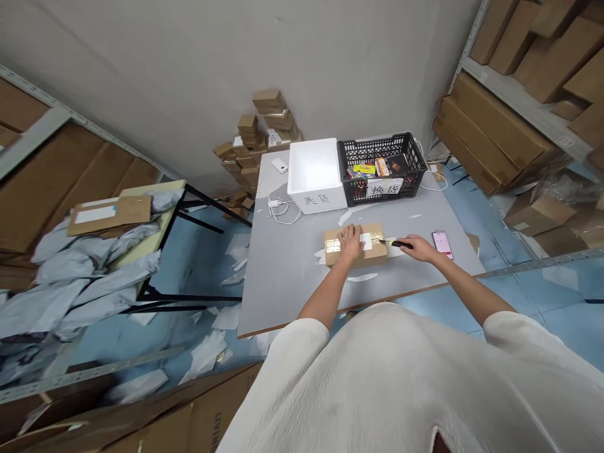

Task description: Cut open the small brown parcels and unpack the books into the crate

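Note:
A small cardboard box [333,246], taped across its top and bearing a white label, lies on the grey table [283,277]. My left hand [350,241] rests on top of the box, left of the label, fingers spread against it. In my right hand [419,247] is a yellow and black utility knife [401,243], held in closed fingers. Its tip meets the taped right end of the box; the blade is too small to make out. Right of that hand, a phone [442,245] with a lit pink screen lies on the table.
Behind the box stand a white foam bin [316,200] and a black crate [418,182] holding colourful packages. A white charger [274,204] with its cable lies at left. Paper scraps [362,277] surround the box. A side table [172,214] carries grey mailer bags.

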The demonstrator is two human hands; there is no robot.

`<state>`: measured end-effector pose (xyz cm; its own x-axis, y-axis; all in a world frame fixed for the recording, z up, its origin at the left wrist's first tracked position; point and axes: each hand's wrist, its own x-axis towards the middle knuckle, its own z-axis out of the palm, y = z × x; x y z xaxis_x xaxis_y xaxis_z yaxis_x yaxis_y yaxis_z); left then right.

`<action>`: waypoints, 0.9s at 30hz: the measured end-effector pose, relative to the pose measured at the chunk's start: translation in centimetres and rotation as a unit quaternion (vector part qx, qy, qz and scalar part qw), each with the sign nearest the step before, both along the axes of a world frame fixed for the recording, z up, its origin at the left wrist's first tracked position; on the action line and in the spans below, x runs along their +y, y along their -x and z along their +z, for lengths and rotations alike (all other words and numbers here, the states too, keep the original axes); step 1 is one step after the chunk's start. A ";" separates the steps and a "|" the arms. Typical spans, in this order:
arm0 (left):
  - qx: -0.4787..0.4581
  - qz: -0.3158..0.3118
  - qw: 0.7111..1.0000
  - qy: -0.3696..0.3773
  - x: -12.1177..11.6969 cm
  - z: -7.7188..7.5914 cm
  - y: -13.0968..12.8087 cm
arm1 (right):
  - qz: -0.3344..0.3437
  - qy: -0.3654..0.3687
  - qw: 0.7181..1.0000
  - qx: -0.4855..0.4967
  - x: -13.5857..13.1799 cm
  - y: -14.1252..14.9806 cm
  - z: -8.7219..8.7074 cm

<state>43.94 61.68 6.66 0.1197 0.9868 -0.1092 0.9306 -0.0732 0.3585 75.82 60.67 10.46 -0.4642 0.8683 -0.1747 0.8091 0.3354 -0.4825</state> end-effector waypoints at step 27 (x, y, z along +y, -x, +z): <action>0.050 -0.038 0.996 -0.062 -1.4 0.1 -0.1 | -0.037 -0.060 0.998 0.004 -0.5 1.3 -3.1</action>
